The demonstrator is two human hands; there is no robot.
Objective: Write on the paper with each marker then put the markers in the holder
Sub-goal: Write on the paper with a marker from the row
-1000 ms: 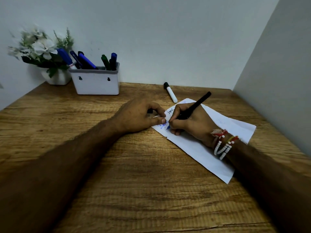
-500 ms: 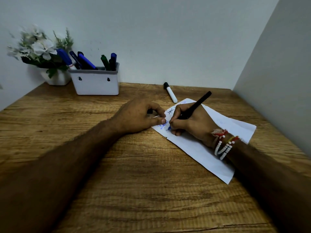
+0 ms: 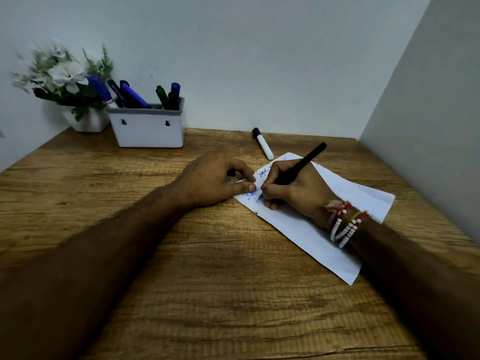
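The black marker (image 3: 302,162) is clenched in the right grip (image 3: 293,189), its long axis slanted: tip down on the near-left end of the 1 paper (image 3: 324,235), tail pointed up and to the far right. The paper's edge is pressed by the left grip (image 3: 213,180), fingers curled; whether anything is held there cannot be told. 1 white marker (image 3: 264,145) is laid on the counter (image 3: 207,268), and at least 5 are stood in the holder (image 3: 149,128).

right hand (image 3: 293,189): grips black marker (image 3: 301,163), tip on paper (image 3: 324,235) | left hand (image 3: 215,180): thumb on paper edge | holder (image 3: 149,128): six markers
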